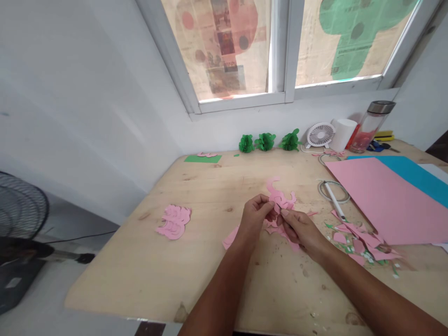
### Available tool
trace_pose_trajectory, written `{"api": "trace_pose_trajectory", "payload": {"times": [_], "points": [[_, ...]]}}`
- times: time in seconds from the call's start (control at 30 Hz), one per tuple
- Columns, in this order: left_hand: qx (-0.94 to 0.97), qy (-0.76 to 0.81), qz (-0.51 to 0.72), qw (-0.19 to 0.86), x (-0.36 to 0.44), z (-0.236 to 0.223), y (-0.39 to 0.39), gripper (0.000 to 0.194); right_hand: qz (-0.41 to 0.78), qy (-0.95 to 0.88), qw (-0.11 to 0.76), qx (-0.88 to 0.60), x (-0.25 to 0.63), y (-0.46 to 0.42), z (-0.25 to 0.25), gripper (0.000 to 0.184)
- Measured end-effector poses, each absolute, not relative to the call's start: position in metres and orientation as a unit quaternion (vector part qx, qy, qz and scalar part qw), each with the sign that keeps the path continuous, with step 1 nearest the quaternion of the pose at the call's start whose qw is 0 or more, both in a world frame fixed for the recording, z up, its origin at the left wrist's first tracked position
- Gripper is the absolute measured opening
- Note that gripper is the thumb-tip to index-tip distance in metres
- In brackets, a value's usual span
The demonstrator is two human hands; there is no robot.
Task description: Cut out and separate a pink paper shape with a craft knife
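My left hand [259, 211] pinches a curvy pink paper cutout [278, 193] above the middle of the wooden table. Close beside it, my right hand [300, 229] is closed at the paper's edge. A thin dark tip shows between the fingertips, but the rest of what the right hand holds is hidden. Under the hands lie more pink paper pieces [230, 237]. A stack of scalloped pink cutouts [173, 221] rests on the table to the left.
Pink and green scraps [364, 242] lie at right, near a white pen [334, 199] and a pink sheet [388, 200] over a blue sheet [413, 170]. Along the wall stand green paper shapes [265, 141], a small fan [320, 135], a white roll [343, 133] and a bottle [371, 126].
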State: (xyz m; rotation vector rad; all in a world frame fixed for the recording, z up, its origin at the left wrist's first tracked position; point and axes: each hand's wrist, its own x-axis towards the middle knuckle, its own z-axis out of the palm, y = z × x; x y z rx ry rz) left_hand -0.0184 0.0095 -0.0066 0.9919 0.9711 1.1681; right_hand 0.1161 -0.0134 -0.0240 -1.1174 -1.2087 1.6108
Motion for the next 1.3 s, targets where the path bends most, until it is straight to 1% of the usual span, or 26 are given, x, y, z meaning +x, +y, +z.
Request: {"api": "trace_pose_trajectory", "payload": {"times": [1.3], "points": [[0.428, 0.422, 0.507, 0.617, -0.0178, -0.0049, 0.0097, 0.019, 0.633, -0.487, 0.413, -0.438, 0.1166, -0.0129, -0.0241, 0.037]]}}
